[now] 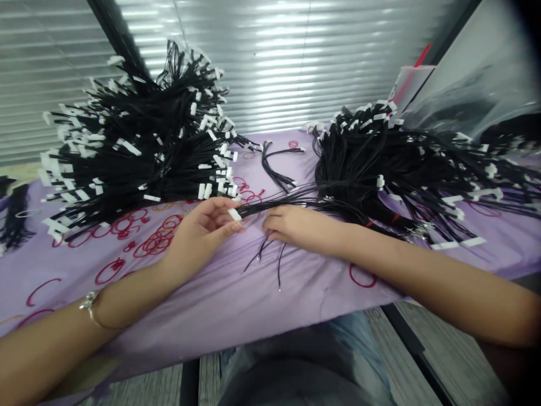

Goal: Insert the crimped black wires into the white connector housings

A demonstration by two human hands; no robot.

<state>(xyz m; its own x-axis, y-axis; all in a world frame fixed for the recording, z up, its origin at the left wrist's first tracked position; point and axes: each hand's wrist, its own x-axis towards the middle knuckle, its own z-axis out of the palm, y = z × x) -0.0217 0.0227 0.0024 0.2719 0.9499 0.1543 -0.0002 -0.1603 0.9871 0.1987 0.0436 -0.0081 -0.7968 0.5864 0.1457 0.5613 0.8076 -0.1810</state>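
Note:
My left hand (207, 228) pinches a small white connector (235, 215) between thumb and fingers. Thin black wires (257, 207) run rightward from that connector toward the large wire pile on the right. My right hand (291, 225) has its fingers curled down over black wires, and several loose wire ends (279, 265) stick out below it onto the purple cloth (236, 316). Its fingertips are partly hidden, but wires pass between them. Metal tips show at the ends of the loose wires.
A tall heap of black wire harnesses (139, 135) with white connectors stands at left. Another pile (355, 152) spreads at right, before a cup with a red straw (412, 84) and a clear plastic bag (473, 90). Red rubber bands (156, 242) lie about. Blinds (287, 62) hang behind.

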